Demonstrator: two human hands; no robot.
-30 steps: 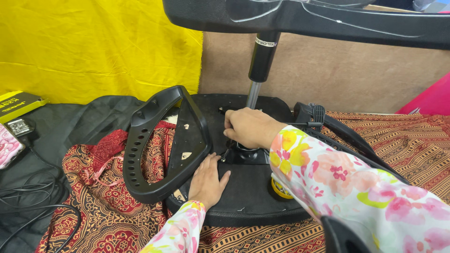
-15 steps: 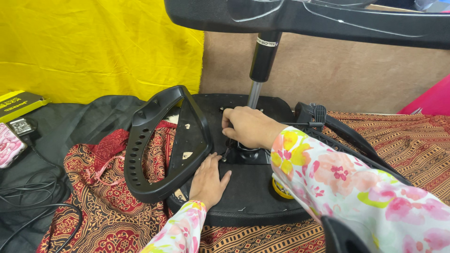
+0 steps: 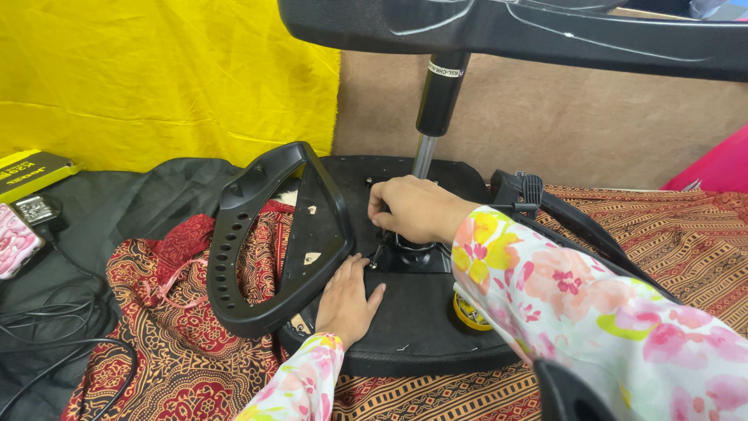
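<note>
Head view: we have the round black plastic chair seat base (image 3: 421, 327) lying upside down on the red patterned cloth (image 3: 156, 327), and our left hand (image 3: 347, 300) lies flat and open on it beside the black looped plastic armrest (image 3: 269, 242), apparently to steady it. Our right hand (image 3: 413, 209) is curled around the black metal mechanism plate (image 3: 413, 257) at the foot of the chrome-and-black gas cylinder (image 3: 436, 101); we cannot tell what the fingers pinch. No open containers here, only a small yellow round tin (image 3: 467, 312) half hidden under the floral sleeve (image 3: 561, 288), contents not visible.

Armrest (image 3: 269, 242) left on seat underside (image 3: 413, 327); gas cylinder (image 3: 436, 109) behind; tape roll (image 3: 467, 312) right.
</note>
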